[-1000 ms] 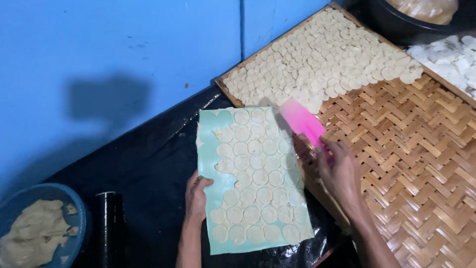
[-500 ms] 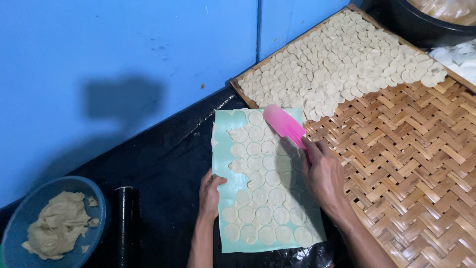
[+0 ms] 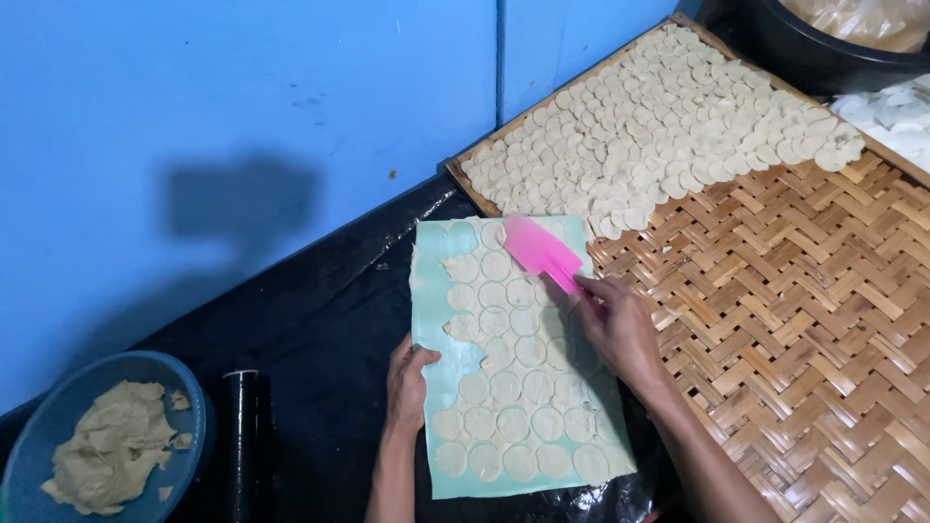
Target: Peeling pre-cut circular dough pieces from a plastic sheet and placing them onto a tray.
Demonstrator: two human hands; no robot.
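- Pink plastic scraper sits in the right hand, whose grip is clenched around its handle while the flat blade points up and away, lying over the top rows of dough.
- Pale green mat lies on the black plastic sheet covering the table, its long side running away from the person.
- Round cut dough discs cover most of the mat in close rows; the strip along its left edge is bare.
- Left hand presses flat on that left edge with the fingers spread and the grip released, holding nothing.
- Woven bamboo tray lies just right of the mat, touching or slightly overlapping its upper right corner.
- Many more pale discs are laid overlapping across the far part of the tray, while its near part is bare weave.
- Blue bowl with a lump of dough stands at the lower left, well apart from the mat.
- Black cylinder lies just beside the bowl, between it and the left arm.
- Blue wall rises behind the table.
- Dark pot stands at the top right, beyond the tray.
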